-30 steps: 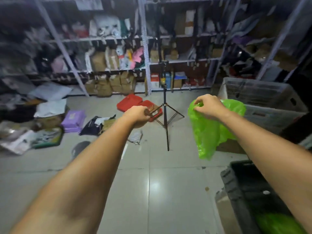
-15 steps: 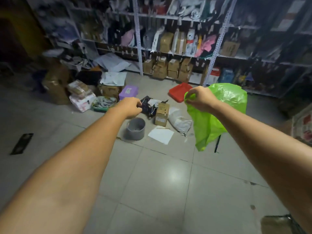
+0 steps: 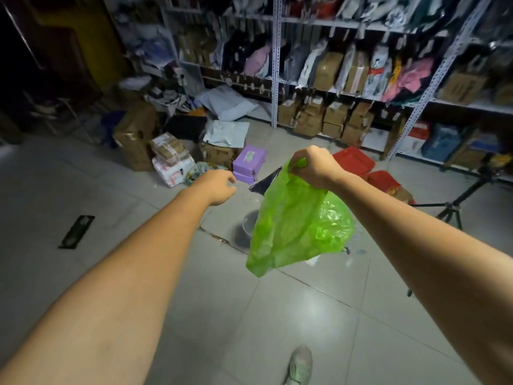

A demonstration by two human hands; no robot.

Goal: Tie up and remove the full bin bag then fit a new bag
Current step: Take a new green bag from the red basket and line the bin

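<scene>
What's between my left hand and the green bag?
Head view: nothing in the air between left hand and bag; behind the gap, floor and a dark item.

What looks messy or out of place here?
Parcels, a purple box and mailer bags lie heaped on the floor beside the shelves, not on them. The tile joint by the small grey bin looks cracked or littered.

One head-worn wide-angle view — forward, downward over the floor (image 3: 291, 315)
</scene>
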